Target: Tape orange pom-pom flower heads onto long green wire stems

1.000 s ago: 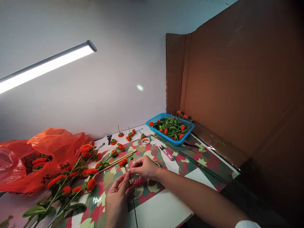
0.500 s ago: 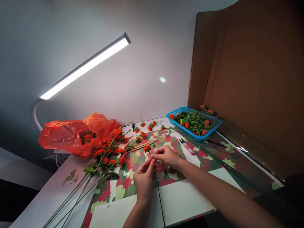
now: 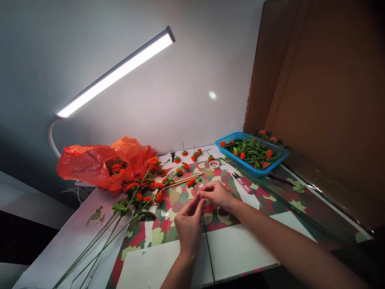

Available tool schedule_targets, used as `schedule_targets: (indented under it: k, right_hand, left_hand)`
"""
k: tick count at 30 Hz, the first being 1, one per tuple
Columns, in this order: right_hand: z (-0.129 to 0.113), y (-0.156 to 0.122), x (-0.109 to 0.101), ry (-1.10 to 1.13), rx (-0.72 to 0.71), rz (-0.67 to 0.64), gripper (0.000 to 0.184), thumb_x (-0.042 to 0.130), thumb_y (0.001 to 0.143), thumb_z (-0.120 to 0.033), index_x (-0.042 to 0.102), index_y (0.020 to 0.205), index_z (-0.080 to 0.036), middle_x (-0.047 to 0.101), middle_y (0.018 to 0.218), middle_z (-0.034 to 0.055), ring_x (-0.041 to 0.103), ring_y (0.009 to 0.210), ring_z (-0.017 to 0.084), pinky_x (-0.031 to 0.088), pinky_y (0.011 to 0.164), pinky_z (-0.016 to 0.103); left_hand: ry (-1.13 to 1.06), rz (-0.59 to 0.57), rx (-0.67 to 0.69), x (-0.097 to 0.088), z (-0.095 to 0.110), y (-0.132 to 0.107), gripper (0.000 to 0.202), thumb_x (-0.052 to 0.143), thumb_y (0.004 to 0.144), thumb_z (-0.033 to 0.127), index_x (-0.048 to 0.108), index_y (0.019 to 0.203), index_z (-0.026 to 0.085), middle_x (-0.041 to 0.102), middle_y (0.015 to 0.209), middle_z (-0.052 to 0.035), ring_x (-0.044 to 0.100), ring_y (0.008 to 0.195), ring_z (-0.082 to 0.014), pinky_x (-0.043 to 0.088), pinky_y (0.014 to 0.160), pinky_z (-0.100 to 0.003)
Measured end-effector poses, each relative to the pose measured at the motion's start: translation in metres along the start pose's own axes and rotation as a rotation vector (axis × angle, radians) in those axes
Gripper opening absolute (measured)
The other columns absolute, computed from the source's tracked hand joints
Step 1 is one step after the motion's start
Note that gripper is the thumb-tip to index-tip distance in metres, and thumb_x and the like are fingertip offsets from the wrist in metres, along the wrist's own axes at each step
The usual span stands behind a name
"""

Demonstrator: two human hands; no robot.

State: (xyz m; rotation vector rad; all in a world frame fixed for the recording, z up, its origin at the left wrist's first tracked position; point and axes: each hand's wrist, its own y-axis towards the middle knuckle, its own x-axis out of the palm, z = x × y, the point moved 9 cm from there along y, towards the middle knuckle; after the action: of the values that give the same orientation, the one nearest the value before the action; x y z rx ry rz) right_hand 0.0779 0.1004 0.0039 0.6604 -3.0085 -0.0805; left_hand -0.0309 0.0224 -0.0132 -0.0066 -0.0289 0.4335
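Observation:
Over the middle of the camouflage-patterned table cover, my left hand (image 3: 190,222) and my right hand (image 3: 217,195) meet, fingertips pinched on one thin green flower stem (image 3: 207,237). An orange flower head (image 3: 191,182) and a small green bud (image 3: 199,180) stand at its upper end, just above my fingers. The stem runs down from my left hand towards the table's front edge. My right hand grips just below the flower, with the left right under it. Beyond them lie two thin wooden sticks (image 3: 184,180) and a roll of tape (image 3: 214,164).
Long-stemmed orange flowers (image 3: 132,200) lie to the left, beside a red plastic bag (image 3: 87,166). A blue basket (image 3: 255,170) of flowers and greenery stands back right. Pink-handled thread snips (image 3: 243,184) lie nearer. Several short flowers (image 3: 194,157) line the back. A lamp (image 3: 120,72) glows above.
The whole view has shifted slightly, so things appear a little further right. Both hands stay pinched on the flower stem, with only small finger movement.

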Motion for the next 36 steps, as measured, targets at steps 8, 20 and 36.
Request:
schedule_targets:
  k: [8,20,36]
  right_hand:
    - [-0.011,-0.002,0.003,0.041,-0.044,-0.117,0.028,0.072,0.062,-0.041,0.07,0.067,-0.014,0.056,0.071,0.001,0.052,0.071,0.013,0.041,0.067,0.026]
    - [-0.007,-0.003,0.011,0.212,0.099,-0.343,0.032,0.075,0.059,-0.041,0.064,0.065,-0.012,0.054,0.063,-0.0025,0.048,0.063,0.01,0.037,0.063,0.023]
    - [-0.003,0.0,0.011,0.206,0.087,-0.341,0.029,0.075,0.061,-0.038,0.061,0.064,-0.012,0.055,0.062,-0.0025,0.048,0.06,0.008,0.036,0.06,0.021]
  left_hand:
    - [-0.259,-0.001,-0.16,0.002,-0.007,0.002,0.04,0.078,0.056,0.035,0.071,0.089,0.013,0.07,0.067,-0.0056,0.065,0.06,-0.0159,0.053,0.058,-0.026]
    - [-0.317,-0.237,-0.204,0.026,0.0,0.0,0.031,0.075,0.061,0.036,0.065,0.078,0.012,0.066,0.063,-0.0036,0.064,0.056,-0.0146,0.051,0.052,-0.024]
    - [0.087,-0.224,0.081,0.02,0.031,-0.002,0.024,0.065,0.071,0.04,0.067,0.068,0.016,0.064,0.055,-0.0033,0.059,0.05,-0.0151,0.044,0.046,-0.022]
